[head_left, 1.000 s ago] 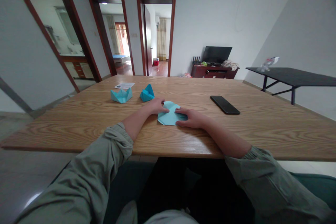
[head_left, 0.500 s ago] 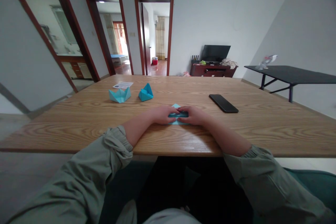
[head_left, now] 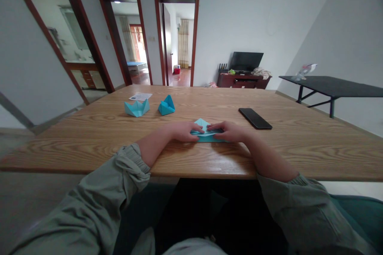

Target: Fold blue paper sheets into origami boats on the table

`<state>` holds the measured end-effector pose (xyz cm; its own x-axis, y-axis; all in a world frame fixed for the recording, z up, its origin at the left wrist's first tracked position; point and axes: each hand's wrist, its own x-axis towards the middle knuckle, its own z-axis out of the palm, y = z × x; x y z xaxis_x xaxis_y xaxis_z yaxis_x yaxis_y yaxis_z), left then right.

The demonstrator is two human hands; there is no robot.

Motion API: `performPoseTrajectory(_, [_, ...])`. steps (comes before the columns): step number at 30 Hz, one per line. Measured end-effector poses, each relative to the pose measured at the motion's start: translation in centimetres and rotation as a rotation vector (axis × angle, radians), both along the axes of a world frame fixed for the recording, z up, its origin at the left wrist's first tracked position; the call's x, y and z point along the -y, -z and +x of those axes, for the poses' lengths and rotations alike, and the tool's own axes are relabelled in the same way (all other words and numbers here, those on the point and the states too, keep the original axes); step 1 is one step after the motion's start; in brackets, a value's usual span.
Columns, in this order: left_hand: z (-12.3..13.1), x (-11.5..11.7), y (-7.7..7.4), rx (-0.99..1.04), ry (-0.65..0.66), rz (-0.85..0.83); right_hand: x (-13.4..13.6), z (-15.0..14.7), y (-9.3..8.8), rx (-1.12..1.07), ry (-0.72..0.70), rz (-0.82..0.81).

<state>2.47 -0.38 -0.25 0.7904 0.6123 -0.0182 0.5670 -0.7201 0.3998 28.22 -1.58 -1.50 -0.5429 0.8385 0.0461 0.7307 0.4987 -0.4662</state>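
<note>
A light blue sheet of origami paper [head_left: 206,138], partly folded, lies on the table close to me. Its pointed top shows beyond my fingers, and a folded edge runs across its middle. My left hand [head_left: 185,131] holds the paper's left side, with fingers over the fold and the thumb nearer me. On the right side, my right hand [head_left: 230,132] grips the paper the same way, fingertips resting on the fold. Parts of both side edges are hidden under the hands. Further left stand a pale blue folded paper boat [head_left: 137,108] and a darker blue folded paper piece [head_left: 166,105].
A black phone [head_left: 255,118] lies on the wooden table [head_left: 98,143] to the right. Behind the folded pieces is a printed card [head_left: 140,97]. A black folding table [head_left: 332,85] stands off to the right, and a TV [head_left: 247,61] sits against the far wall.
My right hand has shifted a little to the right, and the hands are further apart. More of the paper's top point and middle fold shows between them.
</note>
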Motion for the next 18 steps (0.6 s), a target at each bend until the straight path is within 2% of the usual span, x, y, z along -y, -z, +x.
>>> performPoseTrajectory(6, [-0.4, -1.5, 0.5, 0.045, -0.115, 0.116, -0.6, 0.0, 0.4, -0.001, 0.189, 0.039])
performPoseTrajectory(12, [-1.0, -2.8, 1.2, -0.008, -0.249, 0.17, -1.6, 0.1, 1.8, 0.011, 0.24, 0.202])
performPoseTrajectory(15, [-1.3, -2.8, 0.9, -0.096, -0.305, 0.156, -1.7, 0.2, 1.9, 0.061, 0.256, 0.219])
performPoseTrajectory(18, [-1.7, -2.8, 0.4, -0.161, -0.312, 0.073, -1.6, 0.4, 1.7, 0.103, 0.267, 0.2])
